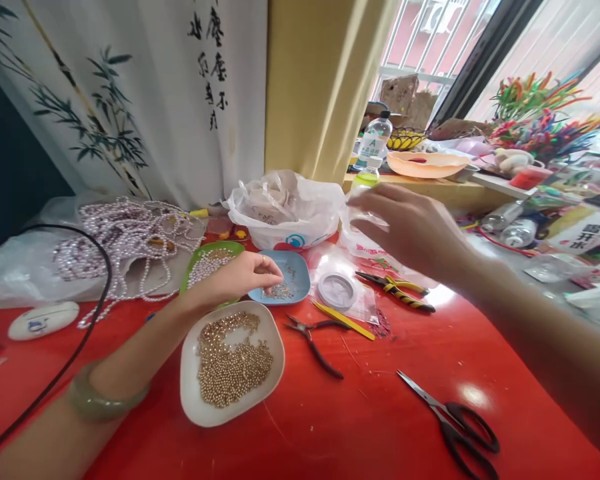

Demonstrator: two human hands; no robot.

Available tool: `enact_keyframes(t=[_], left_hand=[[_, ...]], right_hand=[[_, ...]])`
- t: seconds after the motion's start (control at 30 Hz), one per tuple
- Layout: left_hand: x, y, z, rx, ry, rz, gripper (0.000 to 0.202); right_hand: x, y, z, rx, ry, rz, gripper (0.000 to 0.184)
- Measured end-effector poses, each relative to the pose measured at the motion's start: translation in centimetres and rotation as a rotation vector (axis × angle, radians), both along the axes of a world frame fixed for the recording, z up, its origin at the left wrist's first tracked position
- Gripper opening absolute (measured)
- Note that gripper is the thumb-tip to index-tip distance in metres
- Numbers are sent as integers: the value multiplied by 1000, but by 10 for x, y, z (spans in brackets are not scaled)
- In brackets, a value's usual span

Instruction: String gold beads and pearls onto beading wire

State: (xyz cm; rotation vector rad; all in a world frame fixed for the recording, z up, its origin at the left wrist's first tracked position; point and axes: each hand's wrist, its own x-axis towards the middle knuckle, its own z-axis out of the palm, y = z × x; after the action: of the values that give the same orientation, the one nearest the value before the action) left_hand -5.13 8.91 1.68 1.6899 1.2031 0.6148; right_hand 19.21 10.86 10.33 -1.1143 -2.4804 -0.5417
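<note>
My left hand (250,277) hovers over the near left part of a blue dish (304,280). Its fingers are pinched together, and whatever is between them is too small to make out. Tiny metallic pieces (286,288) lie in that dish. Raised to the right, my right hand (405,217) is slightly blurred, with its fingers stretched out and thumb apart; nothing shows in it. A white dish (190,400) of gold beads (235,373) stands nearest me. Behind my left wrist, a green dish (193,257) holds pale and gold beads, partly hidden.
Black-handled pliers (313,343), yellow tweezers (345,320), yellow-black pliers (397,290) and scissors (455,420) lie on the red table. A roll of clear line (337,292) sits on a plastic bag. Pearl strands (125,240) and a white bag (290,207) stand behind; a black cable (105,267) crosses left.
</note>
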Motion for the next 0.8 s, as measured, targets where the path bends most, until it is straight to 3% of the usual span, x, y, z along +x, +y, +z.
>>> enact_keyframes(t=[0.07,0.2,0.3,0.37,0.47,0.5,0.7,0.8], left_hand=[[0,0,1,-5,-5,24,17],[0,-3,3,20,25,67,15],[0,-3,3,41,60,111,18],[0,-3,3,45,71,125,20],[1,-4,3,33,69,115,19],[1,-4,3,29,65,114,18],[2,-5,4,35,54,142,15],[2,-5,5,39,57,133,15]], right_hand=[[21,-42,-17,-48,75,31,19],[51,-104,-72,-468,49,-5,15],[56,-126,-105,-581,-29,-94,47],[54,-133,-117,-598,-31,-161,48],[49,-137,-123,-586,-27,-202,13],[48,-137,-123,-574,-52,-193,10],[37,-123,-114,-366,-436,16,21],[34,-109,-111,-426,-504,130,18]])
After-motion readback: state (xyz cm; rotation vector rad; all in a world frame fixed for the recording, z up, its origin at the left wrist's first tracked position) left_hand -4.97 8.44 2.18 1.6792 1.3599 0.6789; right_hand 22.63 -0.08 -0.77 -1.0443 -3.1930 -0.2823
